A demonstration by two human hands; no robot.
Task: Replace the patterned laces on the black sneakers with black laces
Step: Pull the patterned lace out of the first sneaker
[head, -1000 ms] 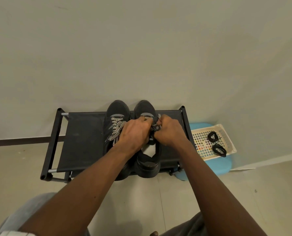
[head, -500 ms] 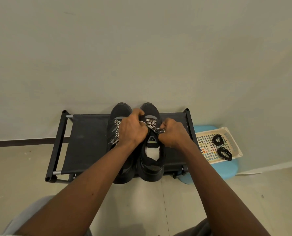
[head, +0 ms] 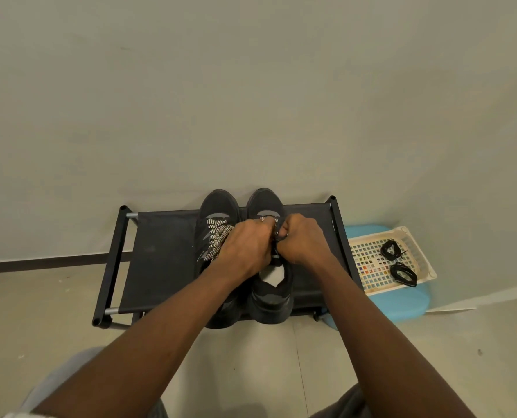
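Note:
Two black sneakers stand side by side on a low black rack (head: 160, 251), toes toward the wall. The left sneaker (head: 218, 203) shows its black-and-white patterned lace (head: 216, 239). Over the right sneaker (head: 266, 200) both my hands work close together: my left hand (head: 246, 248) and my right hand (head: 301, 241) each pinch that shoe's patterned lace, most of which they hide. Two coiled black laces (head: 389, 250) (head: 403, 274) lie in a cream basket (head: 369, 285) at the right.
The basket sits on a light blue stool (head: 408, 300) right of the rack. A plain wall rises directly behind the rack. Pale tiled floor (head: 40, 312) lies in front, with my knees at the bottom edge.
My hands have drawn back together over the right sneaker's lacing, hiding the lace that showed between them half a second ago. The view has shifted slightly.

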